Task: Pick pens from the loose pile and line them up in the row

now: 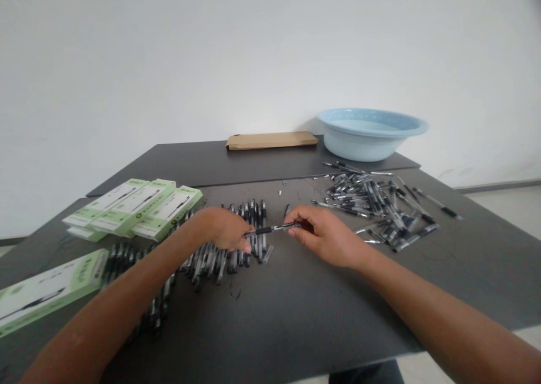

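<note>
A clear pen with a black grip (pixel 265 230) is held level between my two hands, above the dark table. My left hand (pixel 230 230) pinches its left end, and the fingertips of my right hand (pixel 320 230) close on its right end. Under and beside my left hand lie rows of pens (pixel 210 263), side by side; my left forearm covers part of them. To the right of my right hand is a loose, jumbled heap of pens and pen parts (pixel 374 198).
Green and white pen boxes (pixel 143 201) are stacked at left, with another box (pixel 51 285) nearer me. A light blue basin (pixel 367 139) stands at the back right, beside a flat brown cardboard piece (pixel 273 141). Small bits lie mid-table. A seam crosses the dark table (pixel 296 327) toward the back.
</note>
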The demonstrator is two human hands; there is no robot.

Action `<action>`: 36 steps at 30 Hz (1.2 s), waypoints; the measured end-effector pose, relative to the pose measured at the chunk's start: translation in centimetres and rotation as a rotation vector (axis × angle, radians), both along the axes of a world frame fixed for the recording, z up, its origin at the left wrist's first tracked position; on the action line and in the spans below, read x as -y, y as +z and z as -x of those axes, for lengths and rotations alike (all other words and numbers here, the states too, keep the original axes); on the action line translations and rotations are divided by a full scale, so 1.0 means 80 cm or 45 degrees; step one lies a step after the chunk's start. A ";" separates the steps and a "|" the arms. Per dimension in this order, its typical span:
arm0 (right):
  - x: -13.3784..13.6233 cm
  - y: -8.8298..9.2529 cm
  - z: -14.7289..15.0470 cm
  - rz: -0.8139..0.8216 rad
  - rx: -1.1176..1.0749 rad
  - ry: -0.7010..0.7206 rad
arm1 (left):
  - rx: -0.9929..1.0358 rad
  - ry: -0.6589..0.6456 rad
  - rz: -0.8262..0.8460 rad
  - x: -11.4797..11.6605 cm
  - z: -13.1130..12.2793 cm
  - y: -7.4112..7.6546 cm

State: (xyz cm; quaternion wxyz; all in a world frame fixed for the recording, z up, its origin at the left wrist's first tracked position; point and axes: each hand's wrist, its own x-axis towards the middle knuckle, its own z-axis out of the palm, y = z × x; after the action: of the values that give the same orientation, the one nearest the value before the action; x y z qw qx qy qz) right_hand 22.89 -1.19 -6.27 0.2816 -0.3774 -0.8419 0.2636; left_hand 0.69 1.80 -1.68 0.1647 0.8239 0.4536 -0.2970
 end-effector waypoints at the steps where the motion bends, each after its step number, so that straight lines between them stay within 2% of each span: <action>1: 0.001 0.000 0.001 -0.004 0.001 0.002 | -0.012 -0.006 0.037 0.001 -0.001 0.001; 4: 0.002 0.000 0.004 -0.009 0.000 0.011 | -0.057 -0.024 0.116 0.002 -0.004 0.003; 16: 0.004 -0.008 0.015 -0.021 -0.028 0.001 | -0.178 -0.107 0.014 0.012 -0.015 0.009; 28: 0.003 -0.016 0.021 -0.025 -0.025 -0.015 | -0.208 -0.084 -0.032 0.018 -0.019 0.010; 36: 0.006 -0.019 0.022 -0.075 -0.063 -0.004 | -0.231 -0.063 -0.039 0.024 -0.020 0.020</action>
State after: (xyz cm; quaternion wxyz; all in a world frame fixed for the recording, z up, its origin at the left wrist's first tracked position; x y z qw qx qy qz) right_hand 21.12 -1.64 -7.80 0.3137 -0.3635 -0.8415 0.2477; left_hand 2.27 -0.11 -0.09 0.1029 0.8071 0.4505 -0.3676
